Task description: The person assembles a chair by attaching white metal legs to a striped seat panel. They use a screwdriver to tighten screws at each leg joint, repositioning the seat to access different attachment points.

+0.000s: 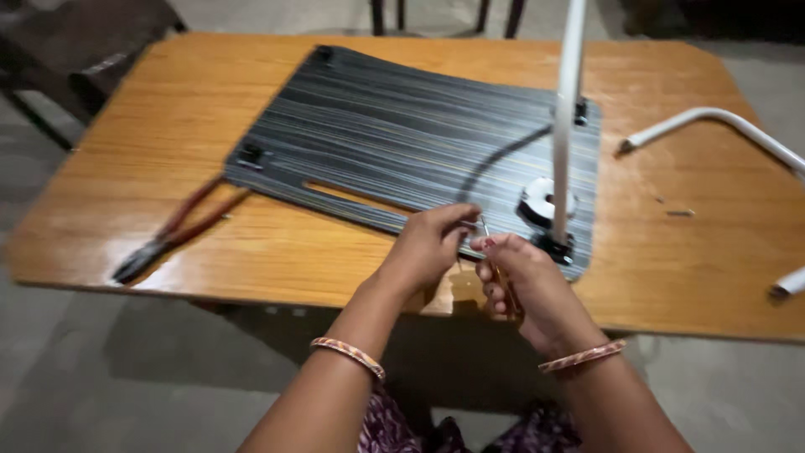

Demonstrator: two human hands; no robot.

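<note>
The small tool (486,231) pinched between both hands is blurred and mostly covered by fingers. The white tube (568,117) runs off the top edge; another white tube (713,126) leaves the right edge.

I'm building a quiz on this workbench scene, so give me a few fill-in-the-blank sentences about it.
1. The pliers lie on the wooden table to the ____ of the dark board.
2. Each wrist wears a ____.
3. The left hand and right hand meet at the board's ____ edge.
4. The upright tube is ____ in colour.

Missing words: left; bangle; near; white
</note>
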